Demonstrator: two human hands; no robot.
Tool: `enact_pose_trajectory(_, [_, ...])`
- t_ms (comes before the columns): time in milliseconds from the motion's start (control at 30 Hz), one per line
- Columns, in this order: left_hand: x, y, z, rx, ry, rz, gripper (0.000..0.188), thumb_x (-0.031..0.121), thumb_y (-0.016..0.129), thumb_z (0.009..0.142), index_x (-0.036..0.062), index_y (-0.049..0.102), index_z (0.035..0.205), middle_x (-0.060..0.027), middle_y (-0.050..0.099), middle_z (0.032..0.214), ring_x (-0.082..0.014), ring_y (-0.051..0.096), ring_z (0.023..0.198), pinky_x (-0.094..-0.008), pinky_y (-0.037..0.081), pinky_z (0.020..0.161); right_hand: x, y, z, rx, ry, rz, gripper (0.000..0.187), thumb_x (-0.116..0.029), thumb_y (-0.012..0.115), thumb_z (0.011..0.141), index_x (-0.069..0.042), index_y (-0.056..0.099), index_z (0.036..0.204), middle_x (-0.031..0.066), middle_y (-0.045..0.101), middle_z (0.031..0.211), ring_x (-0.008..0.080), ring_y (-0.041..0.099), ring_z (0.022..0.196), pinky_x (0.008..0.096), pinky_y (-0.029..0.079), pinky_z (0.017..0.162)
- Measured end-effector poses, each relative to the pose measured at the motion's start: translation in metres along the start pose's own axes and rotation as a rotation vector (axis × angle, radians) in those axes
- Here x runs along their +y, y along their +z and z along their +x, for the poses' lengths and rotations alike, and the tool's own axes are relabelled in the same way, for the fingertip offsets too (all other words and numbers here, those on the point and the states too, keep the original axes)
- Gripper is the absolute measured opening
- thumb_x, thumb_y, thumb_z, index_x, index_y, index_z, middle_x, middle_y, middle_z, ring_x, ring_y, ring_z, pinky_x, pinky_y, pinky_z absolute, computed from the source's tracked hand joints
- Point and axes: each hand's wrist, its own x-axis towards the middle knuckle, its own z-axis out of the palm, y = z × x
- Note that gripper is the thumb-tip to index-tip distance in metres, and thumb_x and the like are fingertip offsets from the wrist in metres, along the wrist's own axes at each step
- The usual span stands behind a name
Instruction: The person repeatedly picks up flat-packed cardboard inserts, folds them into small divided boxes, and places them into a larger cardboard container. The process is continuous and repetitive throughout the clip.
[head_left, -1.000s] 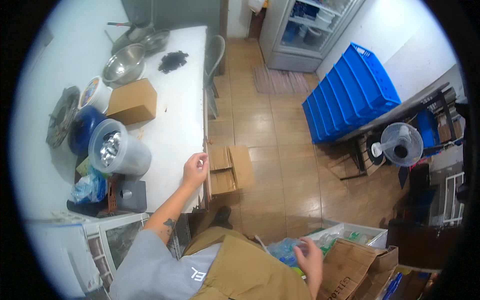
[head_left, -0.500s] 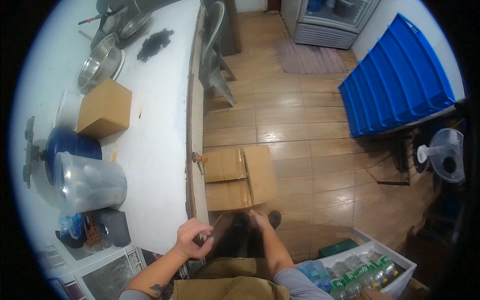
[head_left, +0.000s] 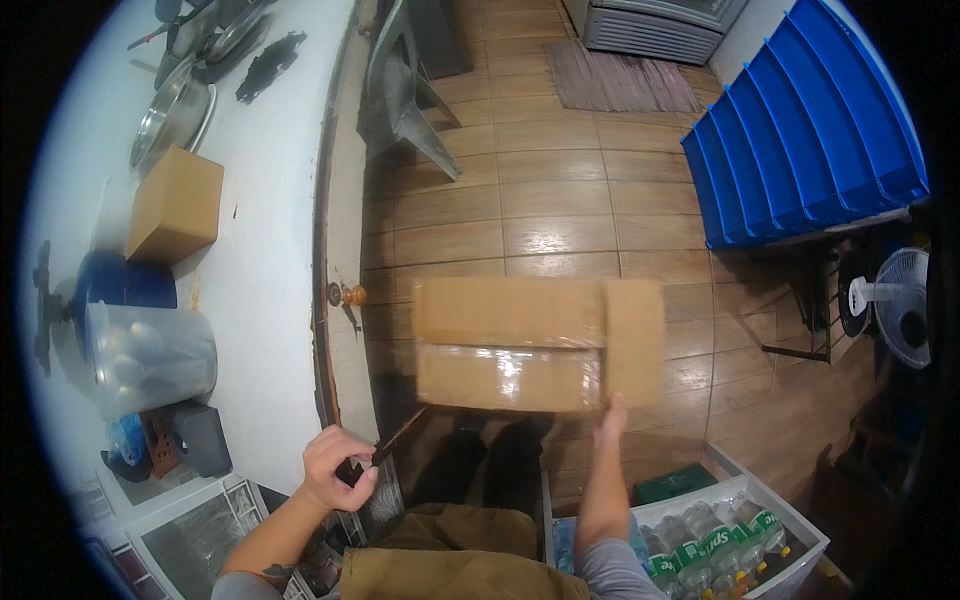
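A closed cardboard box with shiny clear tape along its top seam lies in front of my legs, over the tiled floor. My right hand grips its near edge toward the right end; the fingers beneath are hidden. By the near corner of the white table, my left hand is curled with thumb and fingers almost meeting. A dark edge passes behind it, and whether the fingers hold something I cannot make out. Close by, a thin brown edge slants toward the box.
On the table stand a smaller cardboard box, a clear plastic tub and metal bowls. A round knob juts from its side. Right are blue stacked bins, a fan and a white crate of bottles. A chair stands ahead.
The cardboard box has moved right, away from the table's side, with my right hand at its edge. My left hand remains by the table corner. The view has shifted slightly.
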Motion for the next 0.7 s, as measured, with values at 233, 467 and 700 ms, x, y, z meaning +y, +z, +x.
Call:
enact_pose_trajectory(233, [0.004,0.005,0.003,-0.062,0.023,0.131,0.02,0.007,0.068,0.061,0.0063,0.063,0.081,-0.0061,0.062,0.07,-0.0247,0.057,0.061,-0.0338,0.043,0.058,-0.085,-0.103,-0.027,0.121,-0.154,-0.007,0.034,-0.04,0.064,0.093,-0.011,0.057,0.109,0.0016,0.065,0.091,0.0144,0.062,0.076,0.0282,0.05,0.061])
enact_pose_trajectory(467, [0.034,0.085,0.02,-0.079,-0.202,0.104,0.026,0.007,0.068,0.074,0.004,0.063,0.1,-0.0105,0.064,0.089,-0.0288,0.059,0.085,-0.0392,0.046,0.08,-0.071,-0.123,-0.028,0.615,0.238,-0.296,0.055,-0.036,0.071,0.087,-0.004,0.048,0.124,0.0088,0.061,0.106,0.0196,0.054,0.071,0.0317,0.044,0.06])
enact_pose_trajectory(700, [-0.015,0.261,0.012,-0.78,-0.187,0.021,0.038,0.022,0.07,0.083,0.0043,0.061,0.116,-0.0176,0.063,0.111,-0.036,0.059,0.103,-0.0466,0.045,0.092,-0.016,-0.027,-0.001,-0.207,0.262,0.01,0.067,-0.028,0.064,0.091,-0.003,0.029,0.142,0.0233,0.05,0.13,0.0348,0.054,0.119,0.0409,0.052,0.091])
